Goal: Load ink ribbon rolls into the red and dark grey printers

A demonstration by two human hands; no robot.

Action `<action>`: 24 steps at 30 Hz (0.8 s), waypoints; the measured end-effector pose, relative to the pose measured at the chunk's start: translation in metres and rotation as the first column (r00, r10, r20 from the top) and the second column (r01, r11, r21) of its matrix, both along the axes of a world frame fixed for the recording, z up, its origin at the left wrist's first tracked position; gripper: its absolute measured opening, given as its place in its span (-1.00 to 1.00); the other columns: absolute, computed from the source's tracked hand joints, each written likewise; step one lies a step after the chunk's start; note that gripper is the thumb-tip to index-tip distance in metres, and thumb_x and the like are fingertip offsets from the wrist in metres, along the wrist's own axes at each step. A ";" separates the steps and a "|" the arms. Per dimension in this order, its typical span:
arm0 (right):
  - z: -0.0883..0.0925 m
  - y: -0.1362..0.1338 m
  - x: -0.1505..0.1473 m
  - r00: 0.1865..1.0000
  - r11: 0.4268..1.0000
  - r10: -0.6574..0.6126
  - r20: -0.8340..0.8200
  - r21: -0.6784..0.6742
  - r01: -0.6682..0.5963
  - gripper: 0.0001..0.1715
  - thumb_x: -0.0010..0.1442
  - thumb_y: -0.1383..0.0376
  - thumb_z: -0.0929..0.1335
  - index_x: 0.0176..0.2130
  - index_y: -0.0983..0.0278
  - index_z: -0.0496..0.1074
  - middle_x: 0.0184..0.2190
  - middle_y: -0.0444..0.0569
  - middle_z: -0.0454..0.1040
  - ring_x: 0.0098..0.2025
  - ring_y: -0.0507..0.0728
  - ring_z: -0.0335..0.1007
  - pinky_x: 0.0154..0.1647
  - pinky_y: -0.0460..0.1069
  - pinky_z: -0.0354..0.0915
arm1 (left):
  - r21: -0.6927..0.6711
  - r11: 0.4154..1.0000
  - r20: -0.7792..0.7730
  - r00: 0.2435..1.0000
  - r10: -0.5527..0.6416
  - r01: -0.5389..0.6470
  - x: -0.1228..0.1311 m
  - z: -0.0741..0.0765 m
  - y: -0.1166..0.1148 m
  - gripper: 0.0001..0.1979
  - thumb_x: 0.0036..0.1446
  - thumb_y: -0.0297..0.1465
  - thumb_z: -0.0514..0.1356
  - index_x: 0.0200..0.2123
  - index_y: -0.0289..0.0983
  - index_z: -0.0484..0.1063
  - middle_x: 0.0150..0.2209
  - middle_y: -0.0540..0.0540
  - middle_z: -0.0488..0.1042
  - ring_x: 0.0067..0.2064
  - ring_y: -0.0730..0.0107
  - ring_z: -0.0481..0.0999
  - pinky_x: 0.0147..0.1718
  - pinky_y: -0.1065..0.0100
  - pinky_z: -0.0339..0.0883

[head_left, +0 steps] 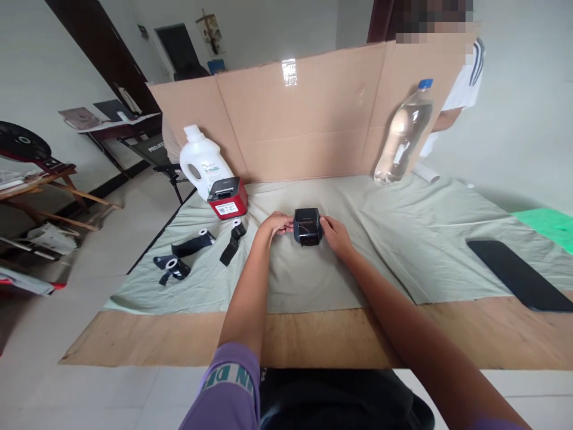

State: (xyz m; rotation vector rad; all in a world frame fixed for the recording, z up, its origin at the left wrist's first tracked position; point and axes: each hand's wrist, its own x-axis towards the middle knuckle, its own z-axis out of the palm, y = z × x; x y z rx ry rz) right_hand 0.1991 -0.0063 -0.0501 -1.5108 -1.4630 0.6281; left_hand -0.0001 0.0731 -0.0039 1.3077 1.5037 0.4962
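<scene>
"Progress?"
"Unclear. Black device (307,233) on surface (313,340), between left hand (276,223) and right hand (338,236); lid (307,215) appears closed. Grip: fingers at its sides, closure I can't tell. Three dark rolls (197,242) lie outside it."

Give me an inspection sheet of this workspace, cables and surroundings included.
Surface: wrinkled pale green cloth over a brown wooden board.
Job's things: small boxy black device with a glossy front.
Clutter: three black rolls with white cores, red-and-black box, white plastic jug, clear plastic bottle with blue cap, flat black rectangular slab.
Hands: bare left hand and bare right hand at the device's opposite sides.
Cables: nothing seen.
Surroundings: brown cardboard panel behind; another person's white sleeve.
</scene>
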 end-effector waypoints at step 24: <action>-0.008 0.006 0.000 1.000 0.997 0.018 0.016 0.072 -0.019 -0.56 0.25 0.19 0.31 0.08 0.16 0.53 -0.02 -0.05 0.62 -0.12 0.17 0.56 0.00 0.07 0.42 | -0.034 0.999 0.070 0.997 -0.025 0.028 -0.004 -0.002 -0.002 -0.81 0.07 -0.29 0.31 -0.35 -0.27 0.43 -0.41 -0.08 0.56 -0.35 0.37 0.63 -0.37 0.47 0.50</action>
